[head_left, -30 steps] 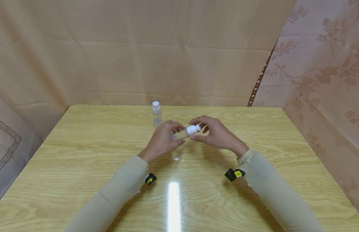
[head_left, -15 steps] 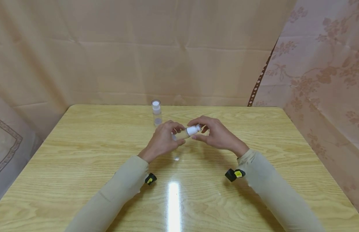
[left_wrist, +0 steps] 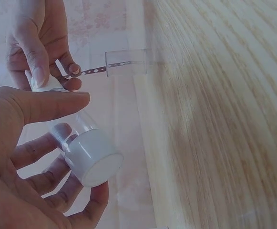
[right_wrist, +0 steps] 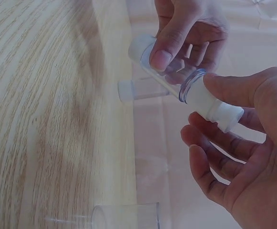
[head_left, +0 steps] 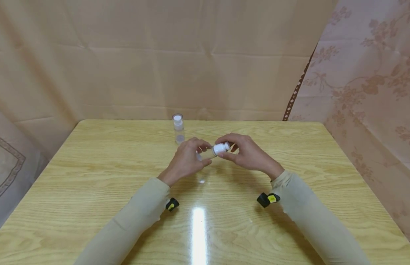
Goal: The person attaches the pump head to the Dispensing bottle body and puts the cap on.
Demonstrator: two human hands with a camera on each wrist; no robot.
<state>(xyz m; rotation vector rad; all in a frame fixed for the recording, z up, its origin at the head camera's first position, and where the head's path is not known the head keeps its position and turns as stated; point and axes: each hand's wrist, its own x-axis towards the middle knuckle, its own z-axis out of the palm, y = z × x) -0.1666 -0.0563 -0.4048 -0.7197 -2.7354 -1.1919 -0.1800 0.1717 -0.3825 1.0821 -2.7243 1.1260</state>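
My left hand (head_left: 188, 160) holds a clear pump bottle (head_left: 206, 154) by its transparent body, tilted above the table. In the left wrist view its round white base (left_wrist: 95, 160) points toward the camera. My right hand (head_left: 246, 151) pinches the bottle's white pump head (head_left: 221, 148) between thumb and fingers. In the right wrist view the thumb (right_wrist: 233, 89) lies on the white collar, and the fingers curl beneath it. A clear ring separates the collar from the body. The nozzle end shows past the right thumb.
A second clear pump bottle (head_left: 179, 129) with a white top stands farther back on the wood-grain table (head_left: 125, 158). A clear cylindrical cap (left_wrist: 126, 62) stands on the table in the left wrist view. Beige curtain (head_left: 191, 66) hangs behind the table.
My right thumb and fingers have shifted around the white pump head, loosening slightly and then closing on it again. The left hand and the bottle stay nearly in place.
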